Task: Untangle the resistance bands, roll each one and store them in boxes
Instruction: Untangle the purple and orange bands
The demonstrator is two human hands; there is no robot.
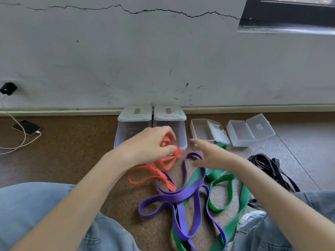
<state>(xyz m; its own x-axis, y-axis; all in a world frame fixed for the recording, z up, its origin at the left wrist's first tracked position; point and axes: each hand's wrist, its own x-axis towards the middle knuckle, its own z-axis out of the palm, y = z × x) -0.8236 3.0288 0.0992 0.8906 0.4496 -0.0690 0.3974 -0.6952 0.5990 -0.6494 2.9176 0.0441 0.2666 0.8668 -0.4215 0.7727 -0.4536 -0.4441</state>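
Orange band [155, 171]: pinched and lifted by left hand [150, 142], tail on floor. Right hand [212, 156]: fingers spread, above purple band [174, 198] and green band [223, 180]. Boxes [134, 127] beyond both hands.

A grey wall [145, 60] fills the top half of the picture. A long black crack [137, 11] runs across it near the top. In the upper right corner is a dark window [293, 13]. At the far left, a black plug [8, 88] sits on the wall. A white cable [21, 140] runs down from it to a phone [27, 127] lying on the brown floor [68, 151].
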